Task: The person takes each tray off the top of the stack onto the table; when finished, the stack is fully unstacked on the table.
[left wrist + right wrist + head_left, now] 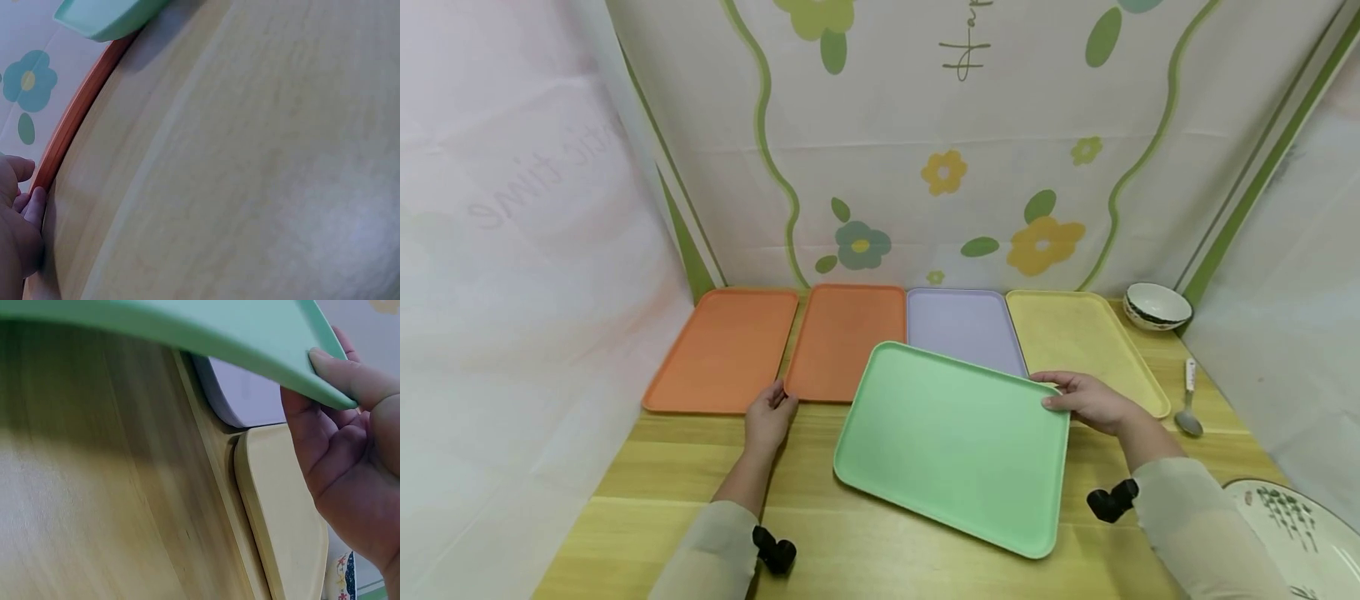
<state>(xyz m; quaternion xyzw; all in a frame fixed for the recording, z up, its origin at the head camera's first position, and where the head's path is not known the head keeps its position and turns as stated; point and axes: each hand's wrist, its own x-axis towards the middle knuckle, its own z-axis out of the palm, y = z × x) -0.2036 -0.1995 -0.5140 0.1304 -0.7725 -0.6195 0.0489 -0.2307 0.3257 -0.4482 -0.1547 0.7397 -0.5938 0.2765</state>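
Observation:
A green tray (955,446) is held tilted above the wooden table, overlapping the front of the second orange tray (853,342) and the lavender tray (962,325). My right hand (1086,402) grips its right corner, thumb on the upper face and fingers underneath, as the right wrist view shows. My left hand (769,421) pinches the front left corner of the second orange tray, which lies on the table. In the left wrist view, fingertips (37,199) meet the end of that orange rim. Another orange tray (722,350) lies to the left.
A yellow tray (1082,342) ends the row on the right. Beyond it are a patterned bowl (1157,307) and a spoon (1189,400). A large patterned plate (1300,533) sits at the front right. Printed curtains (925,125) enclose the table's back and sides.

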